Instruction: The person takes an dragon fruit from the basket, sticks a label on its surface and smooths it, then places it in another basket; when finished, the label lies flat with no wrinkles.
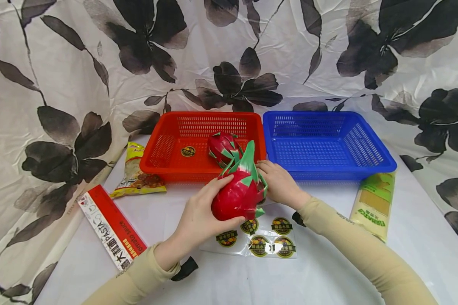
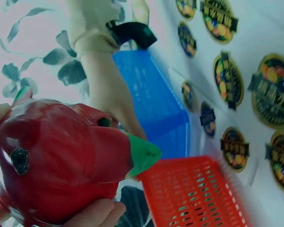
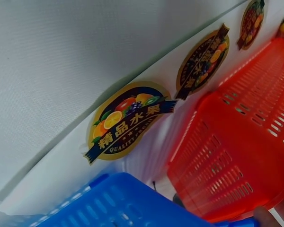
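A red toy dragon fruit (image 1: 234,197) with green-tipped scales is gripped by my left hand (image 1: 200,209), thumb at its near side. In the left wrist view the dragon fruit (image 2: 57,161) fills the lower left, with fingers around it. My right hand (image 1: 278,182) is just right of the fruit, close to the red basket's front corner. Its fingertips are partly hidden behind the fruit, so what they touch is unclear. Below lies a clear sheet (image 1: 269,235) of round fruit stickers (image 1: 284,247). A second dragon fruit (image 1: 221,146) rests in the red basket (image 1: 164,140).
A round sticker (image 1: 188,151) shows inside the red basket. Right of it stands a blue basket (image 1: 305,148). A yellow snack bag (image 1: 137,169) and a long pasta box (image 1: 114,228) lie at left. A green-yellow noodle pack (image 1: 374,207) lies at right.
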A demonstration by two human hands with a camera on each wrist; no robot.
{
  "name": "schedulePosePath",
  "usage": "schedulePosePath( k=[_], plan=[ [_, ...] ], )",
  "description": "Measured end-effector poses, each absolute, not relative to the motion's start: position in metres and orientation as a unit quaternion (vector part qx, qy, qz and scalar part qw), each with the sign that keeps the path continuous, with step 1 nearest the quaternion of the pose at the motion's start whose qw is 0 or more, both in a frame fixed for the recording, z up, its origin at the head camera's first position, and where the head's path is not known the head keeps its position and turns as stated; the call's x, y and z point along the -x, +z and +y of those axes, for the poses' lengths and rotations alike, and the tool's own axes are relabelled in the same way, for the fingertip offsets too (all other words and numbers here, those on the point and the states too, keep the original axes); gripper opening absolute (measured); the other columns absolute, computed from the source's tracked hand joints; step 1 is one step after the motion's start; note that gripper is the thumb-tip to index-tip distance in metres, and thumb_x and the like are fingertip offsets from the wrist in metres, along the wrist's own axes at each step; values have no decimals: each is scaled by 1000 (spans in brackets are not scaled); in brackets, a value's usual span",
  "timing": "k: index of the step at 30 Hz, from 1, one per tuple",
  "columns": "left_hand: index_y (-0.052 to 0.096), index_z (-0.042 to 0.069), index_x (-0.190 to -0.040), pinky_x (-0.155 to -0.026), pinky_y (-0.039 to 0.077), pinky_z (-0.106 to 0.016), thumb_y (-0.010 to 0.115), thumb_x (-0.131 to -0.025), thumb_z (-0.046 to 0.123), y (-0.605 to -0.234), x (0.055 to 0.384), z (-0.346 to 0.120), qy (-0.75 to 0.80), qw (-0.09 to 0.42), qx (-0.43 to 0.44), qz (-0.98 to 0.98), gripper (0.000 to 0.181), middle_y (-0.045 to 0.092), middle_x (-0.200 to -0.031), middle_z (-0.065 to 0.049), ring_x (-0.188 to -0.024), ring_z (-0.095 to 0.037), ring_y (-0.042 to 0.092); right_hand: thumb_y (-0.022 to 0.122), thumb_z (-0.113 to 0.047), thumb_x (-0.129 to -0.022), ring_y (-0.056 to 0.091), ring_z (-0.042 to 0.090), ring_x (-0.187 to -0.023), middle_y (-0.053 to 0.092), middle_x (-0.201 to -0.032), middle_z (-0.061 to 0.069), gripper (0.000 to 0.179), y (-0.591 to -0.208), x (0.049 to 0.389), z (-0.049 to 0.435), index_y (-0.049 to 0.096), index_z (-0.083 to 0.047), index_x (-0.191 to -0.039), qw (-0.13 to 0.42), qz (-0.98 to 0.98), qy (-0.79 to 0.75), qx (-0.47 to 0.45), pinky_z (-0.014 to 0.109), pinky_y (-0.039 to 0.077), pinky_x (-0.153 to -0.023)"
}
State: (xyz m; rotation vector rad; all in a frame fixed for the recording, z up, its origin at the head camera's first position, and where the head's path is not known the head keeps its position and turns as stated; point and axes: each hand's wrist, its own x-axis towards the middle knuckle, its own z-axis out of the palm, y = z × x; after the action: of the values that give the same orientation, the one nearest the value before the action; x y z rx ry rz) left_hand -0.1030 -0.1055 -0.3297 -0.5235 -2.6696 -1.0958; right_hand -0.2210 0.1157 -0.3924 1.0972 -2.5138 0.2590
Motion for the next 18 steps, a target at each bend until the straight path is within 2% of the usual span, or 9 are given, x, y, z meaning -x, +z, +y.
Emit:
schedulePosePath(
  k=[5, 8, 12, 18],
  plan=[
    [45, 31, -133, -77, 55, -40, 82, -63, 39, -336, 92, -107, -380, 101, 181, -902, 79, 53, -131, -3, -119, -27, 50, 72, -13, -75, 51, 28, -114, 61, -115, 12, 39, -392, 221, 116, 62, -4, -112, 184, -894, 84, -399, 41, 45, -94],
    [44, 32, -133, -76, 55, -37, 83, -62, 37, -340, 85, -108, -381, 101, 194, -899, 82, 51, -132, -3, -116, -24, 52, 67, -12, -79, 52, 27, -112, 61, -114, 11, 32, -392, 221, 117, 62, -6, -110, 195, -888, 90, -407, 39, 46, -90],
    [43, 33, -133, -74, 56, -33, 85, -60, 35, -346, 76, -109, -393, 88, 209, -891, 84, 50, -133, -2, -113, -20, 54, 66, -13, -81, 51, 26, -112, 60, -116, 10, 38, -393, 221, 119, 60, -7, -118, 206, -880, 104, -414, 38, 47, -85],
    [44, 33, -133, -72, 56, -31, 84, -61, 36, -356, 65, -109, -407, 71, 225, -882, 82, 50, -131, -4, -109, -20, 56, 71, -14, -80, 47, 31, -123, 56, -127, 13, 51, -396, 218, 120, 55, -6, -127, 186, -885, 125, -409, 45, 43, -96]
  ],
)
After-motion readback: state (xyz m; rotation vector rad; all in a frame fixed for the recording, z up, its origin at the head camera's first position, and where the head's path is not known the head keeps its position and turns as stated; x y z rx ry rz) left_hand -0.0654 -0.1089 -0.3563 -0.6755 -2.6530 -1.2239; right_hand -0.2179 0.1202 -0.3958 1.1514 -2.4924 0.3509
